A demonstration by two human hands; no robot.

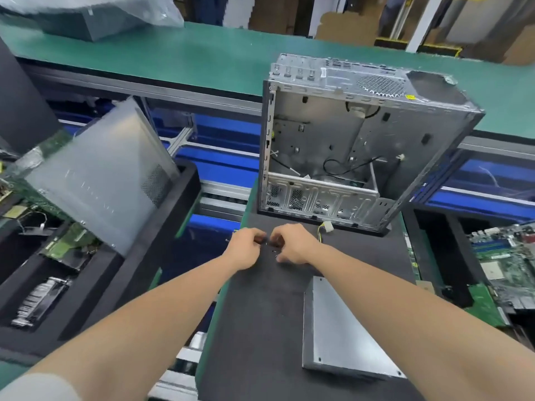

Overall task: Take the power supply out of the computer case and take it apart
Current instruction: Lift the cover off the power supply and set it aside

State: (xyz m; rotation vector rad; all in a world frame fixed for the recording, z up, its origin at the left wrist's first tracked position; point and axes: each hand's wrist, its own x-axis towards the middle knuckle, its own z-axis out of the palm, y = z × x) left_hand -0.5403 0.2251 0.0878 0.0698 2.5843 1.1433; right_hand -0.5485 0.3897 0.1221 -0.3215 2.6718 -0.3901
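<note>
Power supply is out of the case, lying flat on the black foam mat at the near end, right of centre. It's a plain grey sheet-metal box with square edges and small screw holes at the corners. Its long axis runs roughly toward and away from the person. It lies back and right of both hands, partly under the right forearm, so the right hand is nearer. Left hand and right hand are curled fingertip to fingertip, pinching small dark bits at the mat; probably screws, too small to tell. The case is open stamped steel, perforated, with loose black cables inside.
</note>
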